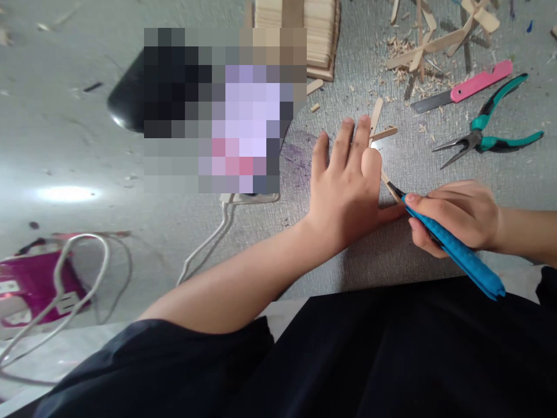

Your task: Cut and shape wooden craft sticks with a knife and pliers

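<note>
My left hand [348, 180] lies flat with its fingers stretched out, pressing a wooden craft stick [376, 116] onto the grey surface [391, 255]. A second short stick [384, 133] crosses it just beyond my fingertips. My right hand [456, 217] is closed around a blue-handled knife [461, 258]. The knife's dark blade tip [395, 190] touches the stick right beside my left index finger. My dark clothing fills the bottom of the head view.
Teal-handled pliers [487, 136] and a pink-handled cutter [467, 87] lie at the right, among wood shavings [404, 52] and a glued stick structure [448, 35]. A stack of craft sticks [319, 29] stands at the top. White cables [204, 244] and a magenta box [30, 284] lie at the left.
</note>
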Tool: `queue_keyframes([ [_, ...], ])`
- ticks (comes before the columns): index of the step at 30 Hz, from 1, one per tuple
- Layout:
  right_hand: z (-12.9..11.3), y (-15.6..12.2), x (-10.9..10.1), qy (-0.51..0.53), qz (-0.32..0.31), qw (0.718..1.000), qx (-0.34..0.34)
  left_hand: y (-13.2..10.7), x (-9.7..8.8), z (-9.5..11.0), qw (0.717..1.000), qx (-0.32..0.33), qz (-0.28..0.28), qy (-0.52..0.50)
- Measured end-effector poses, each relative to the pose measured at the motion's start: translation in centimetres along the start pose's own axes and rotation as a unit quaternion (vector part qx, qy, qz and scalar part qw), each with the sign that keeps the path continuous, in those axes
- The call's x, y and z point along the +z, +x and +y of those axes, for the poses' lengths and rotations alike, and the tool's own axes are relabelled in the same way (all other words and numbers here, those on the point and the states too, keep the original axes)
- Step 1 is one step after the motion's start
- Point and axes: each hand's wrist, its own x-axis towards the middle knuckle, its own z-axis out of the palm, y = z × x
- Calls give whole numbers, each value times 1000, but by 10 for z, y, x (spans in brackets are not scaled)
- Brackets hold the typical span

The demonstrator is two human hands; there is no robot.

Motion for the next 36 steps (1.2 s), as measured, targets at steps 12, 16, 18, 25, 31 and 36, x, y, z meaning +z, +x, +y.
queue_keyframes([
  [12, -6, 0, -2, -7, -7, 1000, 2, 3, -5, 5, 1000, 3, -13, -20],
  [16, -7, 3, -4, -7, -13, 1000, 6, 5, -5, 6, 1000, 4, -10, -22],
  [18, -8, 5, -4, -18, -13, 1000, 1, 5, -6, 7, 1000, 7, -9, -20],
  [25, -10, 6, -5, -42, -6, 999, -7, 5, -7, 6, 1000, 13, -5, -28],
  [31, -10, 6, -6, -42, -11, 999, -8, 6, -7, 5, 999, 15, -13, -32],
  [36, -10, 7, -5, -40, 1, 999, -13, 6, -7, 6, 999, 3, -7, -43],
])
